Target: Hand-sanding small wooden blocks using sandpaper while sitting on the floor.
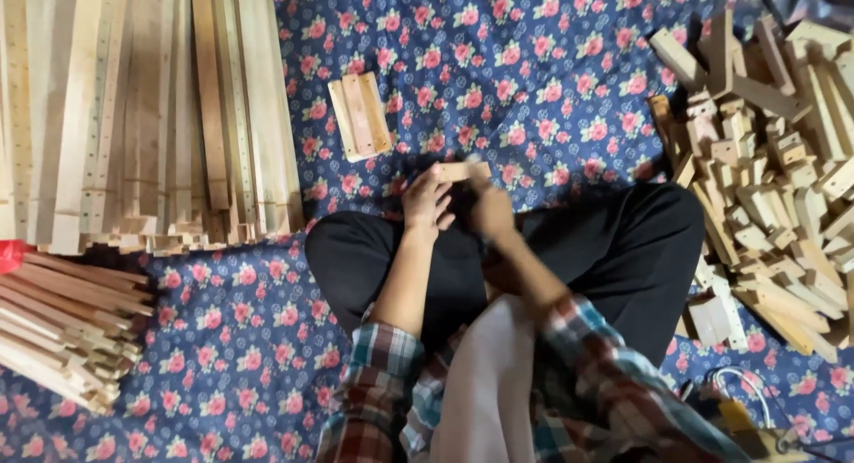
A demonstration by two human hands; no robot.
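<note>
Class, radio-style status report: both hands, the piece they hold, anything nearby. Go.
Left hand and right hand both gripping small wooden block over lap. Three flat pieces ahead on floral cloth. Block pile right, long slats left. Nothing obstructing.

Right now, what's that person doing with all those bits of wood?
A person sits cross-legged on a blue flowered cloth and holds a small wooden block in both hands over their lap. The left hand and the right hand each have a grip on it. A short stack of flat wooden pieces lies on the cloth just ahead. Long wooden slats are stacked at the left, thin sticks below them, and a heap of small wooden offcuts sits at the right.
</note>
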